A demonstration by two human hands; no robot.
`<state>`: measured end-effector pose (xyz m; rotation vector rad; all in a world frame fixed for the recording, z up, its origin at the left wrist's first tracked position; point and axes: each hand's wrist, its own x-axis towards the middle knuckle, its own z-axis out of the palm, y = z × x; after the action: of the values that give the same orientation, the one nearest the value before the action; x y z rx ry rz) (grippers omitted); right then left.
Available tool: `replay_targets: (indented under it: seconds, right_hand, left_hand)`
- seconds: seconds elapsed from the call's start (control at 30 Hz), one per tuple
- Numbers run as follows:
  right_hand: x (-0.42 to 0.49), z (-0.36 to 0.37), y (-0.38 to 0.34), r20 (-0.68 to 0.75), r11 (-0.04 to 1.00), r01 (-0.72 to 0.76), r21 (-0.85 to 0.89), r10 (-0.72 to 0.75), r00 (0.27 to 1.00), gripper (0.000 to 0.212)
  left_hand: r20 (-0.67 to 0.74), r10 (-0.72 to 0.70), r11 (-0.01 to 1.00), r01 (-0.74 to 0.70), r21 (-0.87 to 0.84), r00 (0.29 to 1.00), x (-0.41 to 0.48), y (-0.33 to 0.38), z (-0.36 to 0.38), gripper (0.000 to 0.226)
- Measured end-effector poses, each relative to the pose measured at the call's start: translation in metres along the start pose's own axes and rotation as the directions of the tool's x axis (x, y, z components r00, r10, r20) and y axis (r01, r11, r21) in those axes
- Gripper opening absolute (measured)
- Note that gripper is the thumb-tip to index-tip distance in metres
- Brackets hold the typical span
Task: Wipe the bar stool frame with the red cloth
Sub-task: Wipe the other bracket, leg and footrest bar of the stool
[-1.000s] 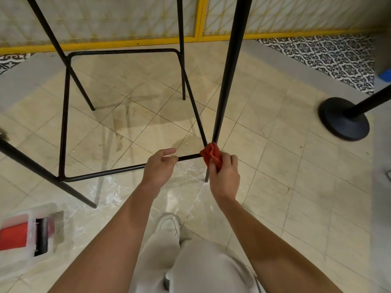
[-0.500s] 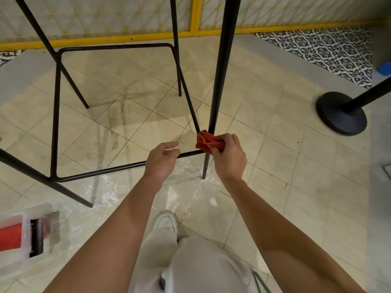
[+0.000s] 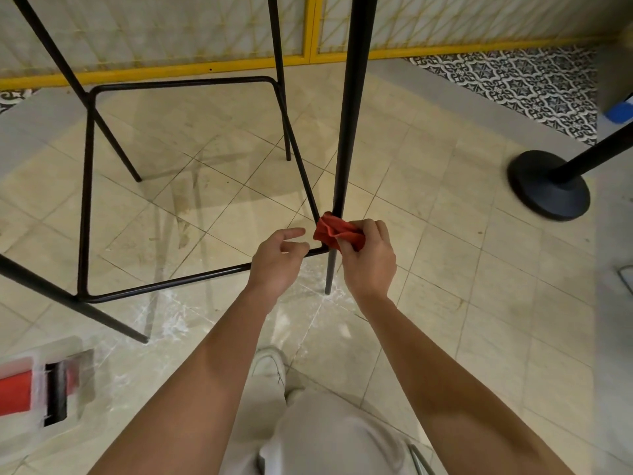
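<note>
Right hand (image 3: 368, 258) clamped around the red cloth (image 3: 334, 232), bunched tight and pressed against the near front leg (image 3: 346, 138) of the bar stool frame (image 3: 85, 186), right at the corner where the footrest rail (image 3: 178, 281) joins that leg. Cloth low on the leg, a little above its foot on the tiled floor (image 3: 428, 207). Left hand (image 3: 279, 257) just left of that leg, fingers loosely curled over the footrest rail, forefinger stretched toward the cloth; whether actually gripping the rail, cannot tell. Both forearms reaching down and forward, pale trousers and a white shoe (image 3: 270, 366) below the leg. Far right of the leg, a black round stanchion base (image 3: 548, 190). Far left and nearer, a clear plastic box (image 3: 51, 382) with red inside, blurred.
</note>
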<state>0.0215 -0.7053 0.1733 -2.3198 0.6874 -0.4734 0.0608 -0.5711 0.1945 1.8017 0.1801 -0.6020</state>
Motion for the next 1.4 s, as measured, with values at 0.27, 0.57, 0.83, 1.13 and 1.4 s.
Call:
replay_targets:
  seconds: [0.27, 0.57, 0.83, 1.13, 1.4]
  right_hand:
    - [-0.017, 0.001, 0.02, 0.196, 0.992, -0.064, -0.113, 0.086, 0.977, 0.023]
    - [-0.017, 0.026, -0.009, 0.044, 0.964, 0.189, -0.186, -0.184, 0.982, 0.026]
    - [-0.03, 0.054, -0.021, 0.339, 0.888, 0.394, -0.236, -0.304, 0.89, 0.035]
    - [-0.021, 0.05, -0.027, 0.473, 0.899, 0.338, -0.28, -0.177, 0.863, 0.043]
    - [-0.042, 0.079, -0.053, 0.497, 0.898, 0.381, -0.222, -0.232, 0.836, 0.042]
  left_hand:
    - [-0.017, 0.007, 1.0, -0.007, 0.021, 1.0, -0.003, -0.006, -0.006, 0.027]
    - [-0.045, -0.022, 0.999, 0.023, 0.028, 0.999, -0.003, -0.01, -0.029, 0.023]
    - [-0.079, -0.046, 0.999, 0.047, 0.013, 0.996, -0.002, -0.017, -0.053, 0.024]
    - [-0.119, -0.054, 0.998, 0.055, 0.003, 0.991, -0.005, -0.031, -0.07, 0.025]
    - [-0.186, -0.067, 0.998, 0.069, 0.007, 0.98, -0.011, -0.043, -0.099, 0.025]
